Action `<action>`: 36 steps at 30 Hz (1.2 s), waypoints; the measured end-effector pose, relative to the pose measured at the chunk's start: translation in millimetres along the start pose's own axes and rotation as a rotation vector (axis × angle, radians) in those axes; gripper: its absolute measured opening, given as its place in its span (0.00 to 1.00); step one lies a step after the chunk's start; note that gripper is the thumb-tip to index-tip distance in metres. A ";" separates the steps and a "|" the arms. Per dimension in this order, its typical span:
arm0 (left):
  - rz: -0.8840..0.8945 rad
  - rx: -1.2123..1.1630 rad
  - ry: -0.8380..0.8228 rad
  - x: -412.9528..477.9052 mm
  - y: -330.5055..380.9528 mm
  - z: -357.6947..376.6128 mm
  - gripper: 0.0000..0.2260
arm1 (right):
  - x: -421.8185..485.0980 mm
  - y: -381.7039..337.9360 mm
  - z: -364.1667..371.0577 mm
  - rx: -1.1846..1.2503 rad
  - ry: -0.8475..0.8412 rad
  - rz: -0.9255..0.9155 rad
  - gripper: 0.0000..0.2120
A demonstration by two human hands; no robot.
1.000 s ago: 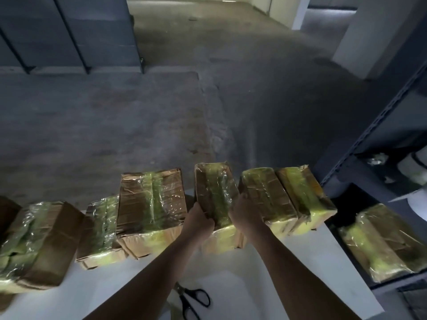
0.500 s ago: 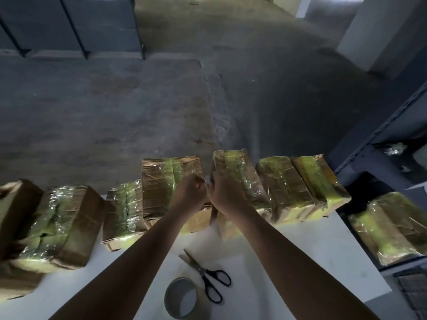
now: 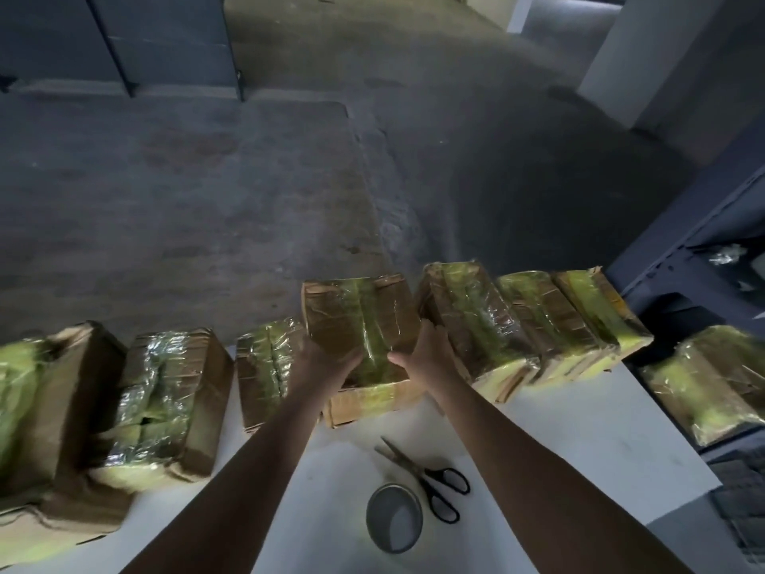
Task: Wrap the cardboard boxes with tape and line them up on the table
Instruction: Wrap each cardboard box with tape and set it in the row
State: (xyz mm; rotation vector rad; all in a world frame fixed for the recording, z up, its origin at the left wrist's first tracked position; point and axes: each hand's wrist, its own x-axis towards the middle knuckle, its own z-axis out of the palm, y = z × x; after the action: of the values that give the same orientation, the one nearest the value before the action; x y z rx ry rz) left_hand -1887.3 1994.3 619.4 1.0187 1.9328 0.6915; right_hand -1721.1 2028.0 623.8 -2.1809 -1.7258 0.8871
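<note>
Reaching forward, left hand (image 3: 327, 366) and right hand (image 3: 428, 354) grip one box (image 3: 360, 312).

Both bare forearms stretch toward twelve o'clock, left hand (image 3: 329, 362) gripping the box (image 3: 360, 312) at nine o'clock, right hand (image 3: 428, 352) at three, its thumb lying across the top.

Black-handled scissors (image 3: 422, 476), concrete floor (image 3: 248, 200), perhaps metal shelving (image 3: 654, 271)

The leftmost box (image 3: 20, 399) runs off the left edge, and the far-right box (image 3: 703, 383) — blurred — off the right. The left hand (image 3: 327, 362) smears into the middle box (image 3: 360, 321) — fingers indistinct.
</note>
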 end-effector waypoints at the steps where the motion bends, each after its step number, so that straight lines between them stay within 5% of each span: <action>1: 0.017 0.026 0.017 0.5 -0.5 1.7 0.40 | -5.2 -1.1 2.0 0.029 0.038 -0.001 0.38; 7: 0.005 0.130 0.109 1.5 12.9 4.4 0.52 | -32.1 -1.5 -19.2 0.074 0.255 -0.124 0.40; 14: 0.173 -0.005 0.186 -26.2 39.6 6.1 0.43 | -52.1 17.3 -51.3 0.224 0.254 -0.155 0.40; 22: 0.325 0.197 0.356 -93.5 51.0 -2.4 0.38 | -83.9 53.8 -71.0 0.398 0.136 -0.276 0.45; 28: 0.455 0.440 0.483 -153.4 41.7 -7.2 0.36 | -103.6 47.9 -91.9 -0.084 0.435 -0.511 0.57; 33: 0.464 0.609 0.464 -192.2 23.2 -27.2 0.37 | -108.9 37.3 -96.0 -0.088 -0.058 -0.754 0.56; 36: 0.406 0.671 0.394 -206.2 10.7 -53.2 0.39 | -126.7 32.0 -85.3 -0.139 -0.153 -0.805 0.57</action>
State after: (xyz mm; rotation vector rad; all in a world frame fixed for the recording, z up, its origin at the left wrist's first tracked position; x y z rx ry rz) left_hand -1860.2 1820.1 739.3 1.8338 2.4010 0.4827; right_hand -1662.1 1916.0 715.1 -1.2660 -2.4948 0.7239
